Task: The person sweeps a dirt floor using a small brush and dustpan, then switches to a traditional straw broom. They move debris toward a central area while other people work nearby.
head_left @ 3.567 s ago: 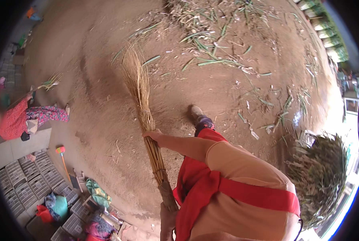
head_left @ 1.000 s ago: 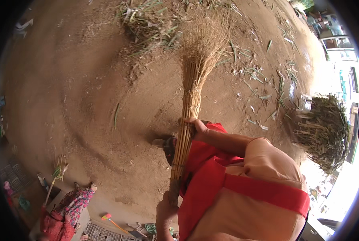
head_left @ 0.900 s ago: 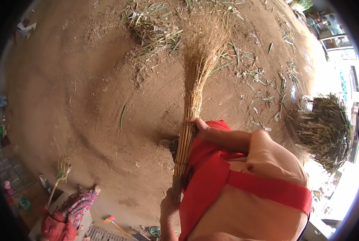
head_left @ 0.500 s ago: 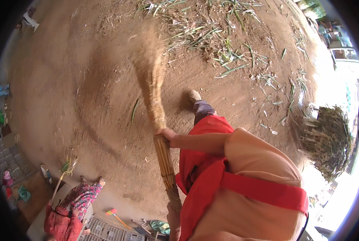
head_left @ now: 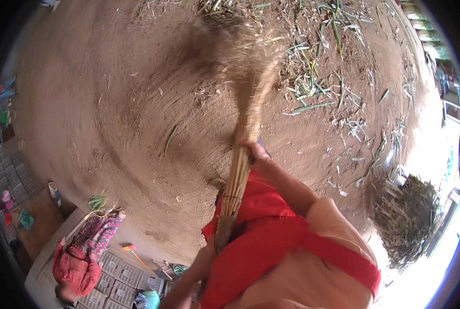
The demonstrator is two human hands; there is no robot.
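A long broom (head_left: 236, 180) of bound straw-coloured stalks slants up the middle of the view, its bristle end (head_left: 258, 56) smeared by motion over the dirt. My right hand (head_left: 256, 151) is closed around the stalks partway along the shaft. Nearer to me, my left hand (head_left: 206, 253) grips the grey-wrapped top of the handle. Brown dust and dry litter blur beside the bristles. Cut green and white leaf scraps (head_left: 312, 87) lie strewn to the right of the broom head. A single green leaf (head_left: 170, 140) lies on the ground to its left. My red apron (head_left: 255, 247) hangs beside the handle.
A large dark heap of leaves (head_left: 407, 221) stands at the right. At lower left is another person in a red top (head_left: 75, 270) with a stick. Close by are an orange-headed brush (head_left: 129, 247) and grey crates (head_left: 114, 283). The floor is brown dirt (head_left: 127, 103).
The broom head has swung to the right, toward the leaf scraps, stirring litter. My right hand has gone right and up with the shaft, and more of my left hand shows.
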